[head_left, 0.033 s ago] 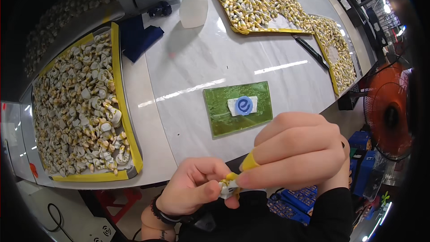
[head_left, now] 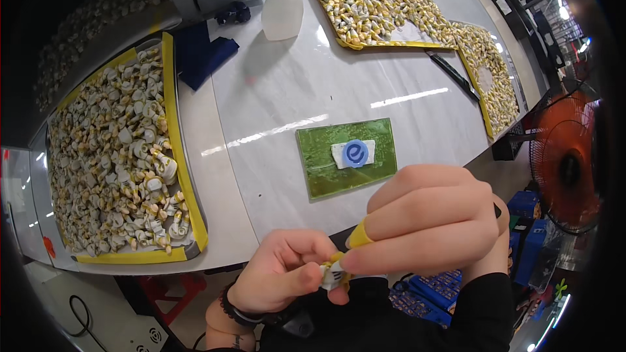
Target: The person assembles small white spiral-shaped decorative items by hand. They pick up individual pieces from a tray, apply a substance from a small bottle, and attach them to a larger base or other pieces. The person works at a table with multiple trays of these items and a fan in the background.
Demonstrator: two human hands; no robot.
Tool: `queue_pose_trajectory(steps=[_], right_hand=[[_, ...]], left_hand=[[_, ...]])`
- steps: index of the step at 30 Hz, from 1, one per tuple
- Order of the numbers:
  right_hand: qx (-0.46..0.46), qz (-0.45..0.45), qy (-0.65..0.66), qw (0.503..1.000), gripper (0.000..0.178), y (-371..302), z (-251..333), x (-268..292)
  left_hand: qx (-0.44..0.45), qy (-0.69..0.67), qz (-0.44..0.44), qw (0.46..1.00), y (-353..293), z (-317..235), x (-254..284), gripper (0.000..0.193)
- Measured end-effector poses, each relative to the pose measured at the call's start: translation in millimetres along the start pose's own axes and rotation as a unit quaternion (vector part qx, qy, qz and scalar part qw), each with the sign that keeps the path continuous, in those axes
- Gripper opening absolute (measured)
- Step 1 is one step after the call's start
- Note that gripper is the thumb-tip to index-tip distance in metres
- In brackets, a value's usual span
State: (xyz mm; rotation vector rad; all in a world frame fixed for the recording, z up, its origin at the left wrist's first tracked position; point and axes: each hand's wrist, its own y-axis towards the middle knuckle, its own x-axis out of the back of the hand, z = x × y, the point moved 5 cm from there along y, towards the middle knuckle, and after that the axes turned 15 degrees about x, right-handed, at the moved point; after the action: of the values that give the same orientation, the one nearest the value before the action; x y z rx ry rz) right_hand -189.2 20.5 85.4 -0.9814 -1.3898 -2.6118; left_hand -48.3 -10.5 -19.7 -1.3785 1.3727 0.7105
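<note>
My left hand [head_left: 277, 274] pinches a small white-and-yellow figurine [head_left: 331, 275] with dark stripes between thumb and fingers, just off the table's near edge. Closed over the figurine's upper end is my right hand [head_left: 427, 221], its thumb and fingertips pressed together there. A yellow band [head_left: 359, 235] wraps one of its fingers. Whether a tiny part sits inside that pinch is hidden. Beyond the hands, a green rectangular block [head_left: 313, 181] lies on the table, bearing a white pad [head_left: 338, 154] and a round blue piece [head_left: 355, 154] with a dark curl.
Left stands a yellow-edged tray [head_left: 189, 221] heaped with white-and-yellow pieces. Two more trays of small pieces, one at the back [head_left: 352, 44] and one at the right [head_left: 484, 114], flank a dark knife-like tool [head_left: 453, 75]. A white squeeze bottle [head_left: 282, 13] stands near dark blue cloth [head_left: 202, 58]. An orange fan [head_left: 568, 163] is at right.
My right hand has shifted very slightly left, and the figurine is turned a little, showing its stripes more clearly. Everything else stays in place.
</note>
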Motion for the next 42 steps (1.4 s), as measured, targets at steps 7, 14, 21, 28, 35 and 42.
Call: queue_pose_trajectory(steps=[7, 14, 21, 28, 35, 42], right_hand=[[0.049, 0.006, -0.003, 0.999, 0.015, -0.2, 0.6, -4.3], [0.036, 0.021, -0.020, 0.999, 0.018, 7.9, 6.3, 0.8], [0.049, 0.029, -0.019, 0.998, 0.018, 8.1, 6.4, 1.3], [0.013, 0.013, -0.013, 1.000, 0.018, 3.6, 8.1, 0.2], [-0.004, 0.035, -0.021, 0.999, 0.019, 1.2, 9.9, 1.0], [-0.037, 0.048, -0.020, 0.998, 0.020, -2.6, 12.3, 2.1]], left_hand=[[0.023, -0.017, 0.030, 0.999, 7.9, 3.0, -2.7, 0.037], [0.049, -0.034, 0.069, 0.996, 10.2, -1.8, -10.2, 0.033], [0.072, -0.047, 0.074, 0.994, 11.1, -0.7, -13.4, 0.031], [0.064, -0.034, 0.071, 0.995, 13.5, -1.2, -15.3, 0.028], [0.048, -0.011, 0.055, 0.997, 12.3, -3.9, -14.1, 0.024], [0.017, 0.040, -0.008, 0.999, 8.8, -11.9, -12.7, 0.022]])
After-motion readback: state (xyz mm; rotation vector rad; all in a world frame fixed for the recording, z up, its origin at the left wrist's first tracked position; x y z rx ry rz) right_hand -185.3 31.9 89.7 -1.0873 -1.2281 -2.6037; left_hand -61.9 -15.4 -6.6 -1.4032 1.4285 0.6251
